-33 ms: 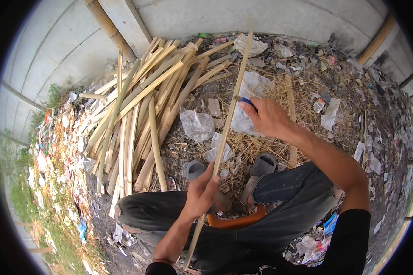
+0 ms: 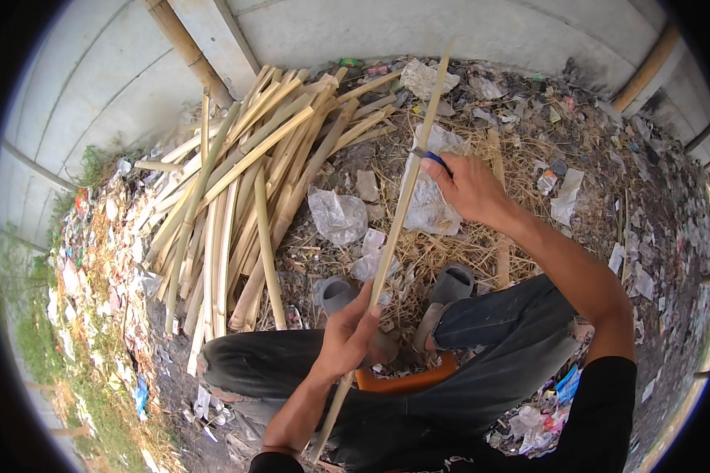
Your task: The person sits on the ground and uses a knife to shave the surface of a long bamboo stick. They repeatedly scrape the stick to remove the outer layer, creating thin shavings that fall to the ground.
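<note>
A long thin bamboo strip (image 2: 398,213) runs from the far wall down past my lap. My left hand (image 2: 349,335) is closed around its lower part, just above my knees. My right hand (image 2: 469,188) is further up, gripping a small blue-handled knife (image 2: 434,158) whose blade rests against the strip. I am sitting low with my legs in dark jeans and grey footwear (image 2: 452,284) on the ground.
A big pile of split bamboo slats (image 2: 237,189) lies to the left. Dry straw, plastic bags (image 2: 338,213) and litter cover the ground. A concrete wall (image 2: 528,31) with leaning bamboo poles (image 2: 189,51) closes the far side. An orange seat (image 2: 402,384) is under me.
</note>
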